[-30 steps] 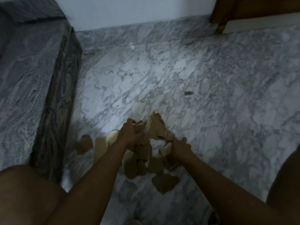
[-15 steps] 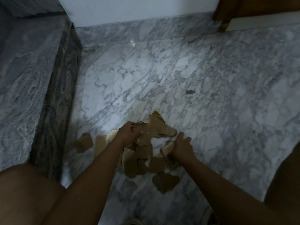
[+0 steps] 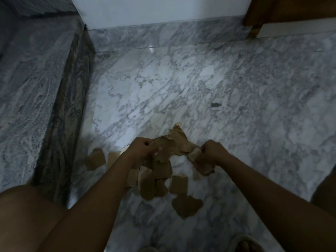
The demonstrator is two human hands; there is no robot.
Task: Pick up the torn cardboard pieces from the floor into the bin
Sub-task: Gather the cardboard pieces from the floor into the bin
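Several torn brown cardboard pieces lie in a heap (image 3: 161, 175) on the marble floor (image 3: 163, 84) in front of me. My left hand (image 3: 141, 149) is closed around a large torn piece (image 3: 172, 144) at the top of the heap. My right hand (image 3: 211, 151) grips other cardboard scraps (image 3: 201, 165) just to the right. One loose piece (image 3: 186, 205) lies nearest me, a square one (image 3: 179, 184) beside the heap, and another (image 3: 95, 159) lies off to the left. No bin is in view.
A raised marble ledge (image 3: 36, 88) runs along the left side. A white wall (image 3: 154, 10) and marble skirting close the far side, with a wooden door frame (image 3: 254, 17) at the top right. My knee (image 3: 27, 215) is at the lower left. A dark speck (image 3: 215, 104) lies on the floor.
My right hand has lifted and moved right, now gripping scraps away from the heap. My left hand has closed on the large top piece and pulled it up.
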